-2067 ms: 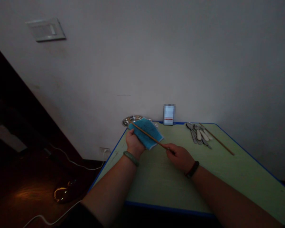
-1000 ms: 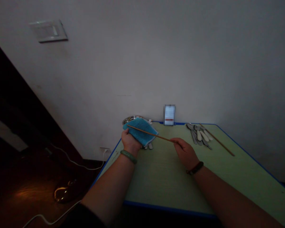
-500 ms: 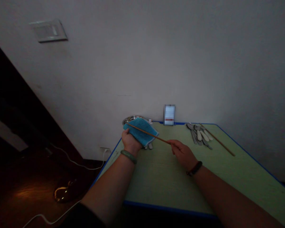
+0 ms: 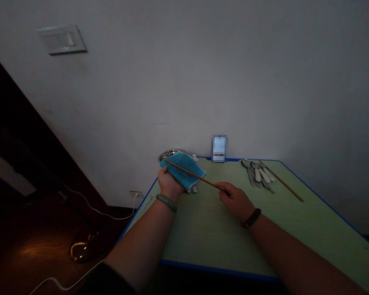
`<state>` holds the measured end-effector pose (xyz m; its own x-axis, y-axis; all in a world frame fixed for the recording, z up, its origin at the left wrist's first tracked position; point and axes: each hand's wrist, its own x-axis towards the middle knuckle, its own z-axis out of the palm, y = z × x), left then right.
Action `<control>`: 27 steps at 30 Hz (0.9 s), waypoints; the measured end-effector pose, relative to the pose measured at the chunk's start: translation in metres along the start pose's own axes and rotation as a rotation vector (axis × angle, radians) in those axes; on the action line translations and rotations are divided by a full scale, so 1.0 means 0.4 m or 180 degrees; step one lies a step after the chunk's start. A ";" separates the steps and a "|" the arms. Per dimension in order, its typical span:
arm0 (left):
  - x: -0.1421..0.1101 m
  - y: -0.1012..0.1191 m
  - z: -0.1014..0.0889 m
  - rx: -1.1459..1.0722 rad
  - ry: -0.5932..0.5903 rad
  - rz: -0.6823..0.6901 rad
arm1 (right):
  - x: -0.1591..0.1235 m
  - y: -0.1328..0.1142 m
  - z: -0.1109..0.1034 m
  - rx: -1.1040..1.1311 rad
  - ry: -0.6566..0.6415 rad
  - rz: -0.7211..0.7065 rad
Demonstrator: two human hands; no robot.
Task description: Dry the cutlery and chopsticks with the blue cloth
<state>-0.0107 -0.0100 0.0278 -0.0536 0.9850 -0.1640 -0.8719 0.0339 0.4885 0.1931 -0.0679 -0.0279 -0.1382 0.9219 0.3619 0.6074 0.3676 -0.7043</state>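
A blue cloth (image 4: 181,167) with a pale edge lies over my left hand (image 4: 170,184), which holds it from below with the thumb on the near left side. Across the cloth slants a thin brown chopstick (image 4: 199,177), its far end near my left thumb. My right hand (image 4: 235,200) is closed on the chopstick's other end, over the table. Behind the cloth a shiny metal bowl or plate (image 4: 166,155) is partly hidden. Handle ends of some cutlery (image 4: 194,189) peek out under the cloth beside my left wrist.
On the right of the green, blue-edged table (image 4: 215,241) lies a pile of spoons and forks (image 4: 258,174). Another chopstick (image 4: 282,182) lies beside it. A lit phone (image 4: 219,148) leans against the wall. A white cable (image 4: 110,217) runs from a wall socket (image 4: 135,193).
My left hand and the cloth have shifted slightly left since the first frame, uncovering cutlery handles. My right hand moved outward along the chopstick, then back toward the cloth.
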 end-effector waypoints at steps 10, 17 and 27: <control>0.002 -0.007 -0.001 -0.0025 0.0029 -0.0110 | -0.001 -0.015 -0.001 -0.0124 -0.0085 0.0016; -0.005 -0.009 0.004 0.0004 -0.0003 -0.0100 | -0.001 -0.025 0.001 -0.0214 -0.0139 0.0000; -0.003 -0.012 0.005 -0.0088 -0.0097 -0.0089 | 0.001 -0.022 0.003 -0.0242 -0.0181 0.0011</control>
<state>-0.0055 -0.0110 0.0274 -0.0146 0.9884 -0.1510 -0.8860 0.0572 0.4602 0.1871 -0.0706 -0.0224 -0.1788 0.9294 0.3229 0.6652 0.3560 -0.6563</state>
